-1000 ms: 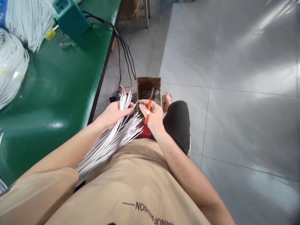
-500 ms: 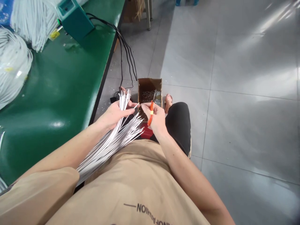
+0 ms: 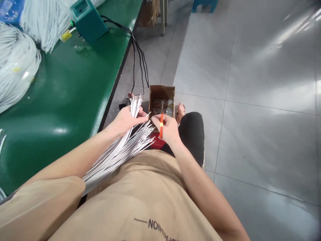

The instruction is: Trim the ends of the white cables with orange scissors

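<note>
My left hand is wrapped round part of a bundle of thin white wires. One wire end sticks out by its thumb and fingertips. The rest of the wires lie across my lap and under my left forearm, their cut ends fanned toward my right hand. In my closed right hand are orange-handled scissors, their thin metal tip pointing away from me. That hand's thumb and forefinger are close to the single wire end; whether they touch it I cannot tell.
Below my hands stands an open cardboard box with small shiny scraps inside. To the left, a green table holds coiled wire bundles and a teal device. Black cables hang off its edge. A blue stool is far ahead.
The view has shifted slightly. The scissors have turned in my right hand, so their handles appear narrower and more upright. Left thumb and fingertips have come closer together at the single wire end.
</note>
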{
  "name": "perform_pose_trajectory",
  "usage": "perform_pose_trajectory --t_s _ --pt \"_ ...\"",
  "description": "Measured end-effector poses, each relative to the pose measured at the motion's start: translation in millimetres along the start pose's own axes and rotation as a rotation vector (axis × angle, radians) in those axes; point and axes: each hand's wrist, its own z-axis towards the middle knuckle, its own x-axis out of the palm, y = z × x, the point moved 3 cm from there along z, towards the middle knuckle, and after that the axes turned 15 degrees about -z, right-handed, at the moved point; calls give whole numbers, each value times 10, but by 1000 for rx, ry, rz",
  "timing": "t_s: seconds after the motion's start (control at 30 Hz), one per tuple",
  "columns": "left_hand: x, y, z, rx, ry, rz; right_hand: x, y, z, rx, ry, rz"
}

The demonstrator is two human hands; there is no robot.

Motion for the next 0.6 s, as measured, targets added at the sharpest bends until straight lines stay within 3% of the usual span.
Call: perform_pose_trajectory --t_s 0.07,0.13,0.37,0.6 --pt "-12 9 10 25 -5 32 -5 2 -22 -136 -52 -379" --pt "-20 15 14 42 -7 56 12 13 -37 -192 -51 -569" --pt "-20 -30 -13 105 -33 219 44 132 -80 -172 -2 -812" --pt "-15 -47 -38 77 -48 181 64 90 -86 -187 -17 -892"
